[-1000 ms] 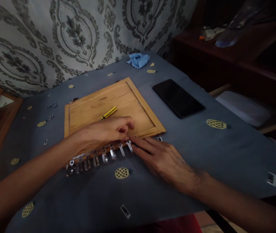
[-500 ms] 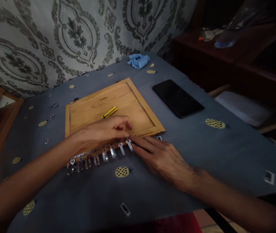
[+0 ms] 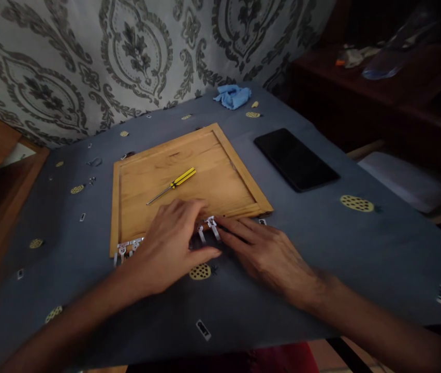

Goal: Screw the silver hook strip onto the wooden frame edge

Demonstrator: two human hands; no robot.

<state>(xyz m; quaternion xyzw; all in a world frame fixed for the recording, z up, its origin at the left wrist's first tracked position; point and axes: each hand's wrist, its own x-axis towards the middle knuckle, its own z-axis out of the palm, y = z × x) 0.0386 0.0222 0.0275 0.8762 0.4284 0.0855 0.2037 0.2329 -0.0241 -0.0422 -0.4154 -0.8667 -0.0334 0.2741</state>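
Note:
A square wooden panel (image 3: 143, 178) lies on the grey-blue tablecloth (image 3: 321, 243). Along its near edge runs a row of small metal hooks (image 3: 208, 228), partly hidden. My left hand (image 3: 170, 248) lies palm down over the middle of that row, fingers curled over the hooks and thumb stretched right. My right hand (image 3: 263, 248) rests on the cloth at the row's right end, its fingertips touching the last hooks. A yellow-handled screwdriver (image 3: 172, 185) lies loose on the panel, just beyond my left hand.
A black phone (image 3: 296, 159) lies right of the panel. A blue cloth (image 3: 233, 96) sits at the table's far edge by the patterned wall. Small metal bits (image 3: 93, 162) are scattered left of the panel. Dark wooden furniture (image 3: 379, 88) stands at the right.
My left hand has come off the panel and moved nearer, now covering most of the hook row. The screwdriver shows in full. The right hand stays put. The view shifted slightly.

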